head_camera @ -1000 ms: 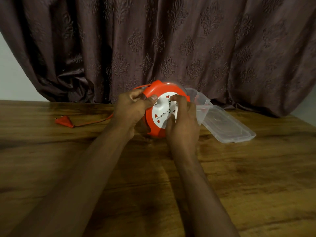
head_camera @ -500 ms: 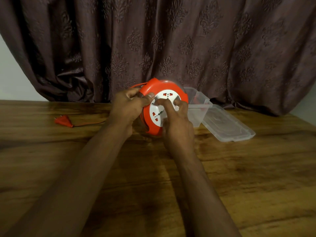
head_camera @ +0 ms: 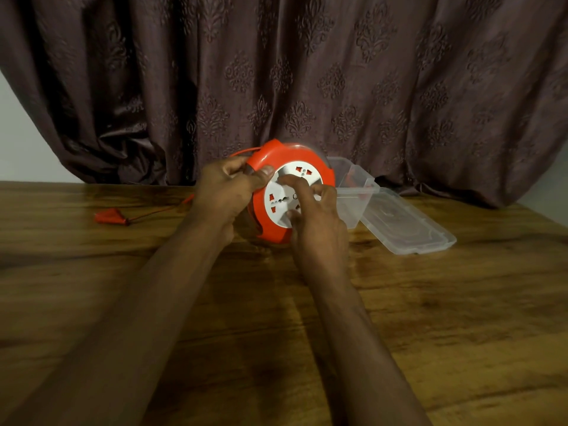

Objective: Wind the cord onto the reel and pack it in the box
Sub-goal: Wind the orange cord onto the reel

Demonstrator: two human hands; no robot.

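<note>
An orange cord reel [head_camera: 307, 155] with a white socket face stands tilted on its edge on the wooden table [head_camera: 430, 302]. My left hand [head_camera: 227, 192] grips its left rim, thumb on the front. My right hand [head_camera: 316, 222] has its curled fingers on the white socket disc. A thin orange cord [head_camera: 159, 210] runs left from behind my left hand to an orange plug [head_camera: 109, 216] lying on the table. A clear plastic box [head_camera: 356, 192] sits just right of the reel, partly hidden by it.
The box's clear lid [head_camera: 408, 226] lies flat on the table to the right of the box. A dark patterned curtain [head_camera: 307, 72] hangs right behind the table's far edge.
The white socket disc has turned under my right fingers, which shifted across it. The plug has slid slightly right, closer to the reel. My left hand has kept its grip.
</note>
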